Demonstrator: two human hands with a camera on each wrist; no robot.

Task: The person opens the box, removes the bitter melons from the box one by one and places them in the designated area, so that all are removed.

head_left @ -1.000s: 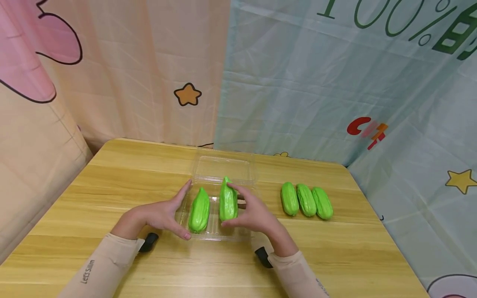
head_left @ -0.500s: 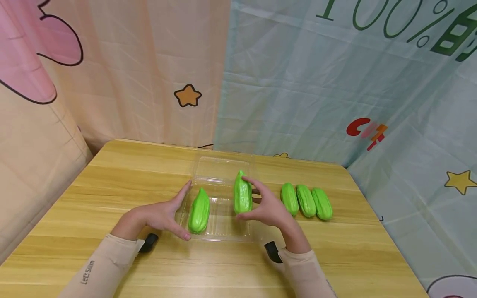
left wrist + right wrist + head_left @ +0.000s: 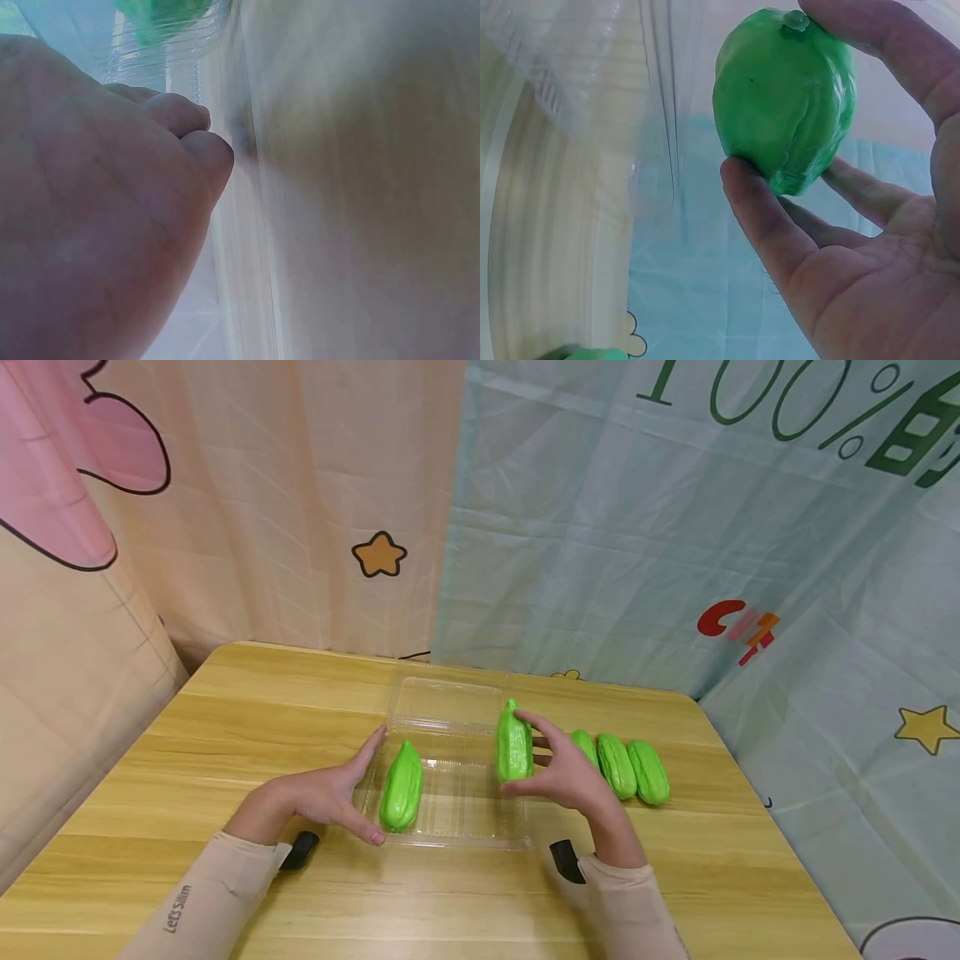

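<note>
My right hand (image 3: 566,773) holds a bright green, ridged gourd (image 3: 514,745) between thumb and fingertips, raised at the right edge of a clear plastic clamshell box (image 3: 465,835). In the right wrist view the gourd (image 3: 784,97) shows its blunt end with a small stem nub, and the box wall is beside it. A second green gourd (image 3: 402,787) lies in the left part of the box, pointed end away from me. My left hand (image 3: 318,793), thumb and index finger spread wide, rests along the box's left side; the left wrist view shows its other fingers (image 3: 180,116) beside the box wall.
On the wooden table (image 3: 225,727), three more green gourds (image 3: 617,766) lie side by side to the right, the nearest partly hidden by my right hand. The box's transparent lid (image 3: 450,697) is folded back toward the far edge. Printed curtains (image 3: 570,543) hang behind the table.
My right hand has lifted the gourd out of the box's middle and carried it rightward and slightly away to the box's right edge. My left hand and the other gourds stay put.
</note>
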